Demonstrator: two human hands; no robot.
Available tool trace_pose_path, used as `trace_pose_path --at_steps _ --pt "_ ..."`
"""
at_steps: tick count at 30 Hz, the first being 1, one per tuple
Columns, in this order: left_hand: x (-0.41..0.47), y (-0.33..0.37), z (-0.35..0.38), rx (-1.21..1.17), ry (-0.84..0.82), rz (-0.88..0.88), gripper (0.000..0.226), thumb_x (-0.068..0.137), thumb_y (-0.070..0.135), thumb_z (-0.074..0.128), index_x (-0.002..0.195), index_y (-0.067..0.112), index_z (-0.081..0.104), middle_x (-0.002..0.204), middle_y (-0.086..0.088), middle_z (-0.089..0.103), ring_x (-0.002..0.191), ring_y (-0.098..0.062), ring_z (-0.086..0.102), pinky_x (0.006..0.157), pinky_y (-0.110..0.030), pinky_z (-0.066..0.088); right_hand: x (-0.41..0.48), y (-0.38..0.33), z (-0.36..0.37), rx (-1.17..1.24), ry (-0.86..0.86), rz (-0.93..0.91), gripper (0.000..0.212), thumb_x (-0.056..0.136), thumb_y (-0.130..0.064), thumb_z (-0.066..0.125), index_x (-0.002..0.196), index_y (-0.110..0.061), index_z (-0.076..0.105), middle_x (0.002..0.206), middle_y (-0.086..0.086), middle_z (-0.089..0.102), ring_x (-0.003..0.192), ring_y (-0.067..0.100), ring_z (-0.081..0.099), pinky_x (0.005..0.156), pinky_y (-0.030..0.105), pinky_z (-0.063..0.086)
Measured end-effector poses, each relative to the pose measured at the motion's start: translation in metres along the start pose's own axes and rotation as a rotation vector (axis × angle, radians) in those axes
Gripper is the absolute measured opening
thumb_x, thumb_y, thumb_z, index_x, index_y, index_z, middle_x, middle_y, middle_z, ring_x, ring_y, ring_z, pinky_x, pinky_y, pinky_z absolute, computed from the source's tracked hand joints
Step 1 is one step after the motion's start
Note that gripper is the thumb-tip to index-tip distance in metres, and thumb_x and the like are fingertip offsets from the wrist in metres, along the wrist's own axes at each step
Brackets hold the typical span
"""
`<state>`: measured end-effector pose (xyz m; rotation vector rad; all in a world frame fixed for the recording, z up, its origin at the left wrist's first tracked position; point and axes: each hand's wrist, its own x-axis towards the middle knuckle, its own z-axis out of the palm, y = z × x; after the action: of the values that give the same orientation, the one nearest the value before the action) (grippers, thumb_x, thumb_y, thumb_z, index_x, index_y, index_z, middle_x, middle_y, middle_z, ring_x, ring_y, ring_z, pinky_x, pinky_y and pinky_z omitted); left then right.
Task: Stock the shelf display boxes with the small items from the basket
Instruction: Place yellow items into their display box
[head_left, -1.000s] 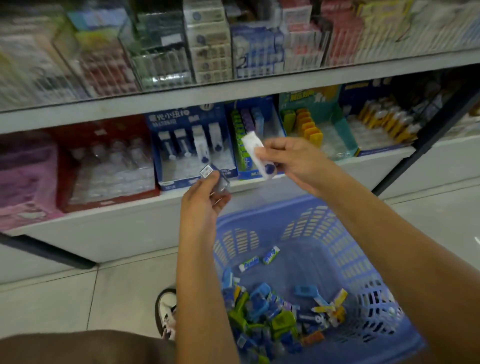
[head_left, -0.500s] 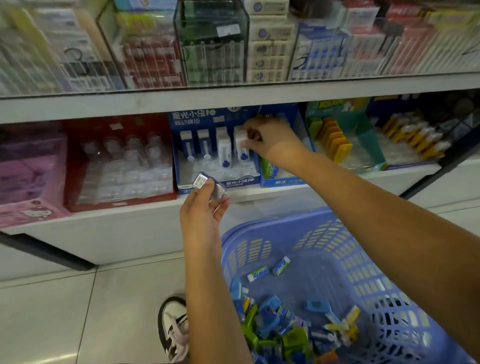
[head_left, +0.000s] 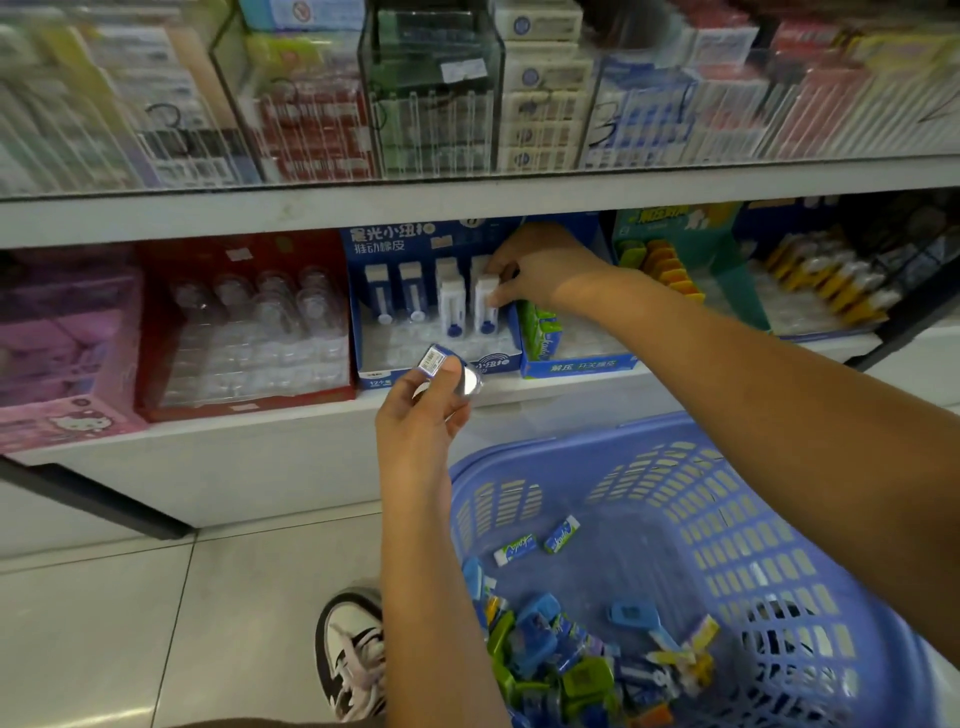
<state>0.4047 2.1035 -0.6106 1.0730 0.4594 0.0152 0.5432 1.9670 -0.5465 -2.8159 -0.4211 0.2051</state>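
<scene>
as right hand (head_left: 540, 270) pinches eraser (head_left: 485, 307), left (head_left: 421, 415) grips packet (head_left: 440, 361)

Soft indoor light — upper shelf (head_left: 467, 202) blurred; edges bowed.

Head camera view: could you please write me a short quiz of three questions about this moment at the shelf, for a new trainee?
1. True or false: the left hand holds nothing.
2. The right hand pinches a white item in which display box? A) red B) blue C) pink
3. Fill the gap: the loose items not yet stocked lie in the ____.

Key
1. False: it holds a small blue pack.
2. B, the blue display box.
3. basket.
</scene>
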Motion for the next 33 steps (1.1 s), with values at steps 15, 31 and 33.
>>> trace_pose_path --at_steps 15,31,33 --pt "-0.027 -0.015 0.058 0.235 -0.132 -0.017 0.027 0.091 0.026 0.06 0.072 0.008 0.063 0.051 -0.002 0.062 0.043 -0.009 0.054 0.043 -0.018 0.045 -0.154 0.036 0.004 0.298 0.096 -0.359 0.03 0.084 -0.023 0.07 0.113 -0.021 0.063 0.111 -0.005 0.06 0.093 0.003 0.055 0.085 0.015 0.045" --pt "-0.033 -0.074 0.199 1.117 -0.57 0.588 0.037 0.096 0.026 0.051 0.131 0.014 0.055 0.13 -0.007 0.059 0.115 -0.02 0.056 0.095 -0.026 0.041 -0.167 0.206 -0.02 0.943 0.755 0.205 0.016 0.089 -0.018 0.065 0.104 -0.014 0.066 0.078 -0.012 0.07 0.066 0.001 0.066 0.067 0.014 0.052" --pt "-0.03 -0.085 0.214 1.312 -0.661 0.653 0.046 0.095 0.024 0.051 0.139 0.01 0.043 0.141 -0.01 0.046 0.126 -0.025 0.046 0.102 -0.03 0.036 -0.159 0.231 -0.017 0.831 0.828 0.315 0.023 0.089 -0.022 0.064 0.11 -0.014 0.066 0.085 -0.01 0.069 0.074 -0.002 0.066 0.07 0.012 0.051"
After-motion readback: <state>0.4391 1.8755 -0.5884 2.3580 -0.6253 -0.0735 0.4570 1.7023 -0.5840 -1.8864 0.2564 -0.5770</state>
